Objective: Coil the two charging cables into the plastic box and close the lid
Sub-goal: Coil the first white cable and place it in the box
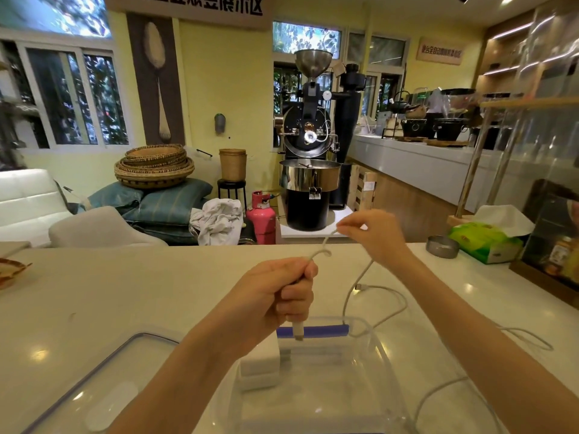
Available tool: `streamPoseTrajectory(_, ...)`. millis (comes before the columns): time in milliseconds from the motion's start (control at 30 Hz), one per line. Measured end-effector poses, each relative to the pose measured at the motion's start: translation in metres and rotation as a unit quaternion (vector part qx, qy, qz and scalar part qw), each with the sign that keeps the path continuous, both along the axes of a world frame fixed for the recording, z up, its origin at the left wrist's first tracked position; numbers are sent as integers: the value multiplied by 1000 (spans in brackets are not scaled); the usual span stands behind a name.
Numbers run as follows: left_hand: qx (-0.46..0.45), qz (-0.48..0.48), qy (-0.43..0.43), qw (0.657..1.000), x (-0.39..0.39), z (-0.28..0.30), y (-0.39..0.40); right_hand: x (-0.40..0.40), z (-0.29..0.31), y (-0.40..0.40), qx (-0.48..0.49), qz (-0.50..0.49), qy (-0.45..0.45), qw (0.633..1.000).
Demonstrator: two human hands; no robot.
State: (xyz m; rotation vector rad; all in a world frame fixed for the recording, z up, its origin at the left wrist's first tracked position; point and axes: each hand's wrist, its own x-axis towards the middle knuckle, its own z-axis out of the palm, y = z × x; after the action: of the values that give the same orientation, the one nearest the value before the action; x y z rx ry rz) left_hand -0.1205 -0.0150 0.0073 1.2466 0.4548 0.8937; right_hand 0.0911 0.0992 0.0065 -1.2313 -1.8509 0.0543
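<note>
- Box of clear plastic is sitting open at the near edge of the white counter, with a blue clip showing along its far rim.
- Lid is lying flat on the counter just left of the box, apart from it.
- Left hand is hovering over the far side of the box, fingers curled tightly round one end of a white cable, whose plug is pointing down out of the fist.
- Right hand is holding the same cable higher and farther back, pinching it between thumb and fingertips.
- Loose cable is trailing across the counter to the right of the box and looping over its right rim.
- Metal ashtray and green tissue pack are sitting far right on the counter.
</note>
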Motion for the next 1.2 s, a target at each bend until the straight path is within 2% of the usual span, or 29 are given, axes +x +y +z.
streamPoseTrajectory(100, 9, 19, -25, 999, 6, 7, 3, -24, -8, -12, 88, 13, -169, 982)
streamPoseTrajectory(167, 7, 41, -40, 998, 9, 9, 7, -38, -13, -21, 125, 45, -220, 966)
streamPoseTrajectory(233, 6, 59, -68, 996, 10, 9, 11, -49, -19, -27, 119, 81, -218, 965)
streamPoseTrajectory(300, -7, 64, -112, 992, 9, 10, 14, -58, -23, -33, 76, 127, -178, 973)
streamPoseTrajectory(367, -24, 64, -157, 985, 7, 12, 17, -63, -27, -37, 58, 203, -163, 964)
streamPoseTrajectory(433, -33, 75, -190, 978, 2, 14, 21, -66, -30, -44, -7, 245, -142, 959)
streamPoseTrajectory(533, -60, 107, -246, 961, -4, 15, 32, -71, -38, -53, -124, 248, -172, 945)
streamPoseTrajectory(667, -115, 141, -365, 913, -12, 20, 49, -72, -43, -72, -216, 274, -171, 921)
streamPoseTrajectory(733, -144, 146, -411, 888, -16, 22, 53, -72, -43, -82, -234, 262, -168, 921)
streamPoseTrajectory(833, -159, 152, -447, 867, -18, 23, 57, -76, -36, -92, -207, 227, -223, 925)
streamPoseTrajectory(933, -157, 152, -439, 872, -18, 22, 61, -81, -28, -102, -182, 231, -287, 912)
streamPoseTrajectory(1000, -144, 172, -403, 887, -16, 18, 64, -83, -23, -109, -176, 238, -314, 902)
streamPoseTrajectory(1200, -26, 285, -173, 942, -4, -6, 66, -73, -5, -120, -74, 226, -330, 914)
